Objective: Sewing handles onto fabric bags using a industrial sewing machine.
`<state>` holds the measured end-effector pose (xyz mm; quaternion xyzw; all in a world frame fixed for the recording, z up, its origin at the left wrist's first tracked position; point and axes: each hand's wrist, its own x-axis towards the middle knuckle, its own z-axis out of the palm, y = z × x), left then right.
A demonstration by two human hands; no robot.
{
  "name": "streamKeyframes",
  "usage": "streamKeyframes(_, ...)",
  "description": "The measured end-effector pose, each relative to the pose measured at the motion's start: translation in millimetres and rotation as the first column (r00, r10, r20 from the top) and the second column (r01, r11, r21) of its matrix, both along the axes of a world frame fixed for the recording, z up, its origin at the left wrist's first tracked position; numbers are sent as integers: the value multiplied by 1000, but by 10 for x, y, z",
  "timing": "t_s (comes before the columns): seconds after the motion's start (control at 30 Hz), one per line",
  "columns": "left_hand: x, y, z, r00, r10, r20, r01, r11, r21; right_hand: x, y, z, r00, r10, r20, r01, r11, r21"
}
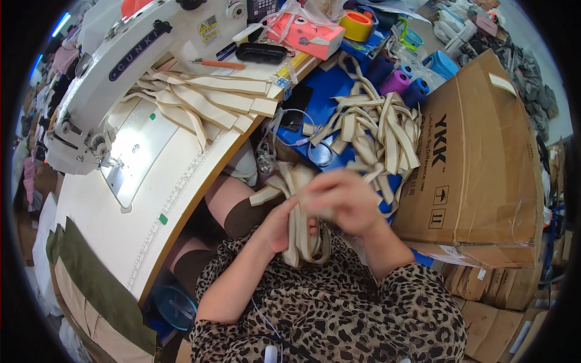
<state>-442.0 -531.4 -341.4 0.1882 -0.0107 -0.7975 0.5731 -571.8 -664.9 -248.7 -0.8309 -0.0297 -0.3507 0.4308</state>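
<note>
Left hand (278, 230) is closed round a bundle (298, 239) of cream straps with tan edges, the thumb lying along it and fingertips showing at its far side. Right hand (346, 202) is bent over the upper part of that bundle; its fingers are blurred, so I cannot tell whether they pinch a strap or only brush past. The bundle hangs above the person's lap, just right of the white table (91, 202), its looped lower ends against the leopard-print top (339, 308).

On the table's far part stands a white sewing machine (163, 48), and under its arm lies a fanned pile (209, 100) of similar straps, ends towards the table's right edge. Beyond those, on the table, are an orange-handled tool (223, 64), a black case (261, 53) and a pink box (305, 37). Green cloth (100, 284) covers the table's near left corner.

Right of the table, a tangled heap (387, 124) of straps rests on a blue surface (324, 81), with thread spools (396, 82) behind it. Farther right of the table is a large brown carton (478, 175).
</note>
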Motion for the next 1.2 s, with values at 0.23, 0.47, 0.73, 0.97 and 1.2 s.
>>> streamKeyframes(0.23, -74, -126, 43, 982, -70, 176, 65, 997, 35, 185, 865, -266, 740, 672, -34, -662, 737, 138)
streamKeyframes(0.47, 96, -155, 138, 968, 105, 228, -133, 985, 110, -431, -66, -1163, 716, -671, -192, 581, 726, -369)
streamKeyframes(0.73, 146, -111, 53, 964, 141, 225, -164, 983, 85, -1023, -377, -1520, 594, -701, -395, 471, 701, -535)
streamKeyframes(0.97, 152, -66, -8, 965, 163, 206, -195, 969, 148, -1214, -258, -1227, 427, -663, -614, 327, 747, -579)
streamKeyframes(1.2, 237, 48, 111, 939, 247, 242, -275, 957, 91, -1171, -321, -1301, 525, -745, -411, 526, 664, -532)
